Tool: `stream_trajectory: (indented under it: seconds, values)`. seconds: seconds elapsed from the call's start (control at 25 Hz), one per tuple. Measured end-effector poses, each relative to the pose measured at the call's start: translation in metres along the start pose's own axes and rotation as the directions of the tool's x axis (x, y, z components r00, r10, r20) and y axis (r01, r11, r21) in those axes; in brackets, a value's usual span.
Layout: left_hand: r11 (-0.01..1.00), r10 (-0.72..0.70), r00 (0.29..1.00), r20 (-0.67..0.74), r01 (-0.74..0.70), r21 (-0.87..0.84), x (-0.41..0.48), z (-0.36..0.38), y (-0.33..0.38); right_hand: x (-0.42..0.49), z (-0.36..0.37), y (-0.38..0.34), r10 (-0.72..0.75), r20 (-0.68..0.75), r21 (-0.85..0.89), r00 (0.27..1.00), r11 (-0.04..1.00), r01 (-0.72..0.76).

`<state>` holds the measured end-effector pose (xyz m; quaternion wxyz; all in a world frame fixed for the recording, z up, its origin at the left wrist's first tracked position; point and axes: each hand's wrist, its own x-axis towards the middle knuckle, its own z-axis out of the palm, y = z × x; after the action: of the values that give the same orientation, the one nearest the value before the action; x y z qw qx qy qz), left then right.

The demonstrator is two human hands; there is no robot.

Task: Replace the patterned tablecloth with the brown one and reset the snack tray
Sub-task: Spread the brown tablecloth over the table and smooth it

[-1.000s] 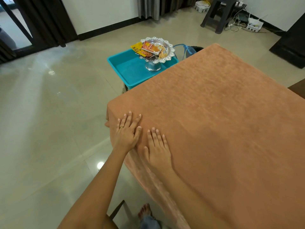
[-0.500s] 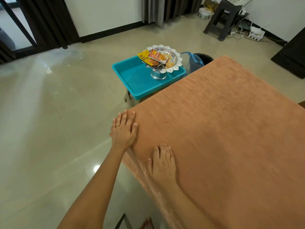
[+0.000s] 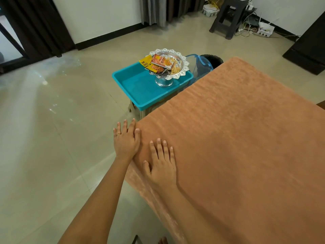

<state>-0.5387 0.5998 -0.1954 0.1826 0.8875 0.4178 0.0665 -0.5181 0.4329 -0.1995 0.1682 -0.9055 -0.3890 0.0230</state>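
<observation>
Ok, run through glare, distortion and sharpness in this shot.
Head view: daylight glare washes the floor tiles at left; the wide-angle lens makes the dark curtain lean outward; the yellow snack packet is sharp enough to read its print; the brown tablecloth shows even light, no hard shadows.

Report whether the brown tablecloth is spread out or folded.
Spread out. The brown tablecloth lies flat across the visible tabletop, its edge draping down the near side, right hand flat on it.
</observation>
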Motion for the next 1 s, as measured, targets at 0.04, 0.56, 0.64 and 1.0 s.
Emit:
stream_trajectory:
  seconds: [0.04, 0.56, 0.64, 1.0]
  values:
    - [1.0, 0.004, 1.0, 0.009, -0.004, 0.013, 0.005, -0.001, -0.001, 0.004, 0.002, -0.002, 0.008, 0.009, 0.009, 1.0, 1.0, -0.008]
    - [0.98, 0.137, 0.988, 0.069, -0.146, 0.134, -0.029, 0.011, 0.041, -0.023, -0.014, 0.03, 0.144, -0.034, -0.022, 0.989, 0.989, -0.145]
    - [0.974, 0.16, 0.984, 0.074, -0.169, 0.15, -0.026, 0.013, 0.036, -0.027, -0.017, 0.033, 0.189, -0.039, -0.011, 0.981, 0.982, -0.19]
    - [0.964, 0.239, 0.965, 0.104, -0.249, 0.096, -0.117, 0.027, 0.09, -0.066, -0.038, 0.055, 0.31, -0.048, 0.008, 0.949, 0.951, -0.31]
